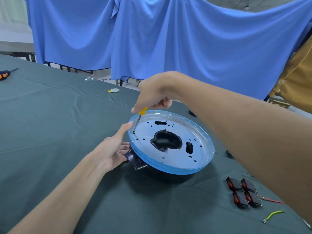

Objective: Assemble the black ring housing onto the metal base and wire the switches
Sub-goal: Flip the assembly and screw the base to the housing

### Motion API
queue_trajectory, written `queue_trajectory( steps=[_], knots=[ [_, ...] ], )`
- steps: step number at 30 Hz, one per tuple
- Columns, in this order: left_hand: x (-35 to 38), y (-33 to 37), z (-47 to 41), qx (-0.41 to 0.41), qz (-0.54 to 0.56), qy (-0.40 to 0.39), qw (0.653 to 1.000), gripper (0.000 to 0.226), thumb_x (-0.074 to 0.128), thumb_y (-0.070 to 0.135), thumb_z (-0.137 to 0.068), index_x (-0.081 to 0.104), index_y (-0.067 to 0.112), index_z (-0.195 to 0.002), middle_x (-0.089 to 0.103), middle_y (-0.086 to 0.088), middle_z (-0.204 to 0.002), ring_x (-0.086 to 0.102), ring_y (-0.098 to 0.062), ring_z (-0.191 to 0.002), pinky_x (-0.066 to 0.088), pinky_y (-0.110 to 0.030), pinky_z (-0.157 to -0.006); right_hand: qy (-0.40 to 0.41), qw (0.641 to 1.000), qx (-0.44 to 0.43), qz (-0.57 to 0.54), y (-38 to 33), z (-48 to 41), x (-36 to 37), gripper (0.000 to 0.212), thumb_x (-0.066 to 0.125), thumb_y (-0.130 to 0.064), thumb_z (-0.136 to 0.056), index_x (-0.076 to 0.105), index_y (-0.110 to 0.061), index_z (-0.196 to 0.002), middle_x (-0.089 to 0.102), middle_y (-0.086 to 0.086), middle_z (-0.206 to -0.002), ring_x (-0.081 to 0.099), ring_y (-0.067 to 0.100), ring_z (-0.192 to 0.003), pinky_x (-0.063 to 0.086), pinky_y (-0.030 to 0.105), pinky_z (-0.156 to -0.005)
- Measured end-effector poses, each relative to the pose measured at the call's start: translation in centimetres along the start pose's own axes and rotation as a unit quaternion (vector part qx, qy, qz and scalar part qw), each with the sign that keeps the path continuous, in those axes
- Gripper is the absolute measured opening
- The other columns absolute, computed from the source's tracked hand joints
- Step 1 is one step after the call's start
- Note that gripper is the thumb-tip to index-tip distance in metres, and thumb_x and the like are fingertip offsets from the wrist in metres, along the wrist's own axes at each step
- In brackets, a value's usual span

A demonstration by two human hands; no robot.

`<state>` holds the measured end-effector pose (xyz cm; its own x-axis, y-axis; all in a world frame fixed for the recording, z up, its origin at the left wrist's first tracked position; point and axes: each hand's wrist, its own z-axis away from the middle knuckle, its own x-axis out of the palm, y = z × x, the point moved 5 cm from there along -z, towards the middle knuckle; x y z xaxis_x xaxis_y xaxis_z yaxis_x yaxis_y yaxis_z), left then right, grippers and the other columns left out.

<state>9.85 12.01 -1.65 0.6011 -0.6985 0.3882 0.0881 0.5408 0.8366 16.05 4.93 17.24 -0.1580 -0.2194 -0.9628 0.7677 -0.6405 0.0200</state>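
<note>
The round metal base (199, 132), wrapped in blue film, lies on top of the black ring housing (135, 159) in the middle of the table. My right hand (152, 93) grips a yellow-handled screwdriver (140, 118) whose tip stands on a screw at the base's left edge. My left hand (113, 149) rests with straight fingers against the housing's left side, its thumb touching the base's rim. Several black and red rocker switches (243, 193) lie to the right front, apart from the housing.
A red wire (273, 200) and a yellow-green wire (272, 215) lie beside the switches. An orange and black tool (5, 74) sits at the far left. Small scraps (114, 90) lie behind the base. Blue cloth (168, 39) hangs behind the table.
</note>
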Motion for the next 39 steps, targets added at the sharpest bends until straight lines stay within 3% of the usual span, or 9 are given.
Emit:
queue_trajectory(
  steps=[7,10,14,18,23,27,31,36,39],
  knots=[
    [-0.1,0.0,0.0,0.0,0.002,0.0,1.0,0.062,0.081,0.047,-0.073,0.066,-0.006,-0.101,0.071,-0.026,-0.092,0.073,-0.034,-0.072,0.059,-0.033,-0.053,0.117,0.974,-0.124,0.152,-2.1,0.8,-0.6,0.021,0.062,-0.024,-0.09,0.072,-0.011,-0.102,0.068,0.0,-0.081,0.064,0.022,-0.086,0.041,0.016,-0.05],
    [0.0,0.1,0.0,-0.001,-0.001,0.004,1.0,0.063,0.081,0.046,-0.072,0.066,-0.007,-0.102,0.071,-0.029,-0.1,0.072,-0.034,-0.073,0.059,-0.035,-0.054,0.138,0.968,-0.138,0.157,-2.9,0.1,-0.7,0.019,0.06,-0.021,-0.089,0.071,-0.007,-0.097,0.067,0.007,-0.086,0.05,0.021,-0.078,0.036,0.01,-0.042],
    [0.0,0.1,0.3,-0.003,-0.009,0.006,1.0,0.059,0.08,0.045,-0.074,0.067,-0.007,-0.099,0.068,-0.031,-0.108,0.071,-0.035,-0.073,0.062,-0.036,-0.059,0.115,0.971,-0.105,0.181,-3.7,-0.9,-0.9,0.031,0.057,-0.022,-0.09,0.055,-0.012,-0.061,0.053,-0.001,-0.056,0.047,0.015,-0.048,0.028,0.012,-0.027],
    [0.0,0.1,0.3,-0.002,-0.008,0.009,1.0,0.057,0.079,0.046,-0.075,0.067,-0.006,-0.096,0.069,-0.03,-0.102,0.07,-0.034,-0.074,0.062,-0.036,-0.06,0.076,0.99,-0.033,0.116,-2.7,-1.6,-1.0,0.029,0.048,-0.015,-0.09,0.054,-0.012,-0.062,0.05,-0.002,-0.046,0.036,0.013,-0.023,0.024,0.008,-0.028],
    [0.0,0.0,0.3,-0.004,-0.006,0.006,1.0,0.061,0.079,0.047,-0.073,0.066,-0.006,-0.099,0.071,-0.03,-0.099,0.071,-0.033,-0.072,0.06,-0.035,-0.055,0.03,0.999,0.005,0.023,-1.1,-1.5,-0.5,0.024,0.044,-0.012,-0.091,0.061,-0.007,-0.076,0.054,0.008,-0.066,0.036,0.022,-0.049,0.032,0.025,-0.048],
    [0.0,0.0,0.4,-0.006,-0.005,0.005,1.0,0.06,0.08,0.048,-0.073,0.067,-0.005,-0.098,0.067,-0.031,-0.109,0.07,-0.035,-0.078,0.062,-0.038,-0.061,0.019,1.0,-0.016,-0.003,-0.7,-1.2,-0.4,0.025,0.056,-0.03,-0.094,0.059,-0.006,-0.088,0.061,0.01,-0.08,0.054,0.026,-0.064,0.052,0.031,-0.062],
    [0.0,0.0,0.5,-0.004,-0.002,0.009,1.0,0.06,0.081,0.047,-0.072,0.066,-0.005,-0.097,0.068,-0.031,-0.106,0.071,-0.034,-0.072,0.059,-0.034,-0.054,0.063,0.995,-0.072,0.015,-0.9,-0.1,-1.2,0.022,0.065,-0.015,-0.088,0.063,-0.002,-0.106,0.066,0.013,-0.084,0.056,0.021,-0.06,0.051,0.023,-0.055],
    [0.0,0.1,0.6,-0.007,-0.007,0.011,1.0,0.062,0.081,0.048,-0.072,0.065,-0.006,-0.099,0.068,-0.031,-0.105,0.071,-0.035,-0.075,0.061,-0.036,-0.056,0.161,0.98,-0.108,0.035,-1.1,0.2,-1.4,0.015,0.066,-0.025,-0.086,0.062,-0.012,-0.082,0.06,0.003,-0.054,0.07,0.023,-0.074,0.053,0.029,-0.06],
    [0.0,0.2,0.6,-0.007,-0.034,0.008,0.999,0.069,0.079,0.052,-0.072,0.063,-0.007,-0.106,0.071,-0.029,-0.101,0.071,-0.038,-0.08,0.061,-0.037,-0.061,0.196,0.975,-0.101,0.041,-0.8,-0.8,-0.9,0.023,0.057,-0.026,-0.09,0.055,-0.008,-0.076,0.054,0.01,-0.063,0.059,0.03,-0.096,0.045,0.033,-0.057]
  ],
)
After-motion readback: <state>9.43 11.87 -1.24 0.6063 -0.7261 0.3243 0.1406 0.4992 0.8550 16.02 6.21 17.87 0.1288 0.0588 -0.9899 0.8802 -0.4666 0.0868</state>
